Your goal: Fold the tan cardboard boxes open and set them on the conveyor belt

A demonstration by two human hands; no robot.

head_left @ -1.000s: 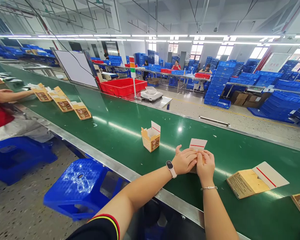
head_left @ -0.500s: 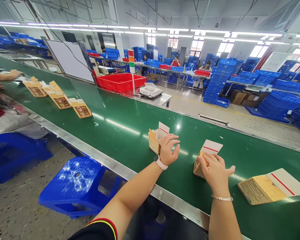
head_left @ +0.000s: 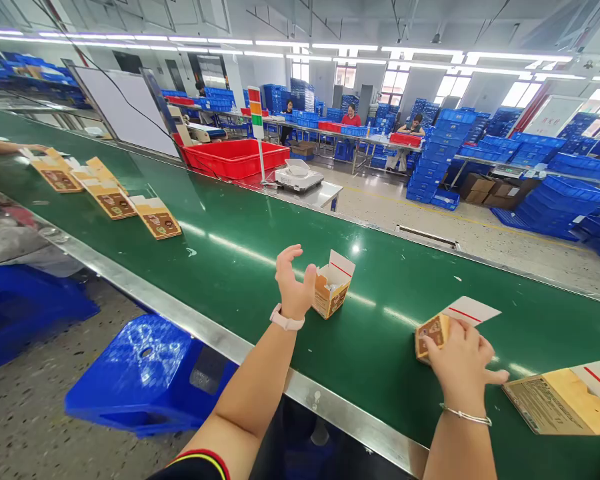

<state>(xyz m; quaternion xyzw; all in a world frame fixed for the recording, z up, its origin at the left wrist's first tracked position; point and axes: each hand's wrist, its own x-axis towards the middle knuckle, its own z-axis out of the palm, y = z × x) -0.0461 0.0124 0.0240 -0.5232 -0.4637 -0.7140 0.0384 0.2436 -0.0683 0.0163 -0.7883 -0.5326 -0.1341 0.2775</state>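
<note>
While the right fingers [head_left: 472,336] clasp a carton [head_left: 435,327], the left fingers [head_left: 285,259] (spread wide) hover beside an open box [head_left: 333,304].

Lower left: blue stool [head_left: 130,377], seat pierced by a hole. Upper left: upright white panel [head_left: 125,110]; to its right, red bin [head_left: 230,167], banded signal post [head_left: 255,110] and white scale [head_left: 303,179]. Upper right: tall stack of blue crates [head_left: 436,160], brown cartons [head_left: 503,192] nearby.
</note>
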